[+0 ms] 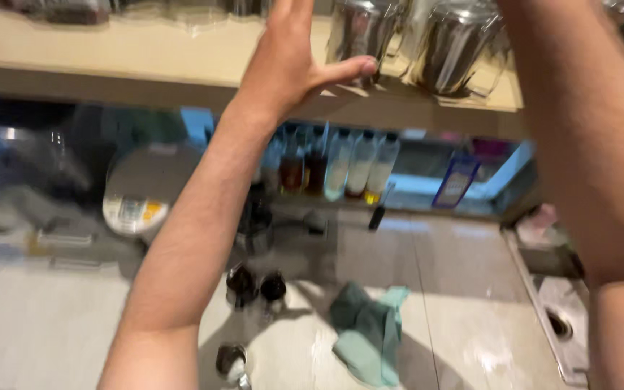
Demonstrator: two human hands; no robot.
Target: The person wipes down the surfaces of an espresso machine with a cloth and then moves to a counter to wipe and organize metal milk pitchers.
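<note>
My left hand (290, 58) is raised to the wooden shelf (146, 58) overhead, fingers apart, thumb stretched toward a shiny steel container (361, 29) that it nearly touches. A second steel container (456, 43) stands just right of it on the same shelf. My right forearm rises along the right side of the view; its hand is out of view above the top edge. The picture is blurred by motion.
Below lies a pale countertop (37, 325) with a green cloth (370, 328), small dark-lidded jars (254, 285), a row of bottles (341, 162) at the back, a round white appliance (142, 188) at left and a steel sink (561, 318) at right.
</note>
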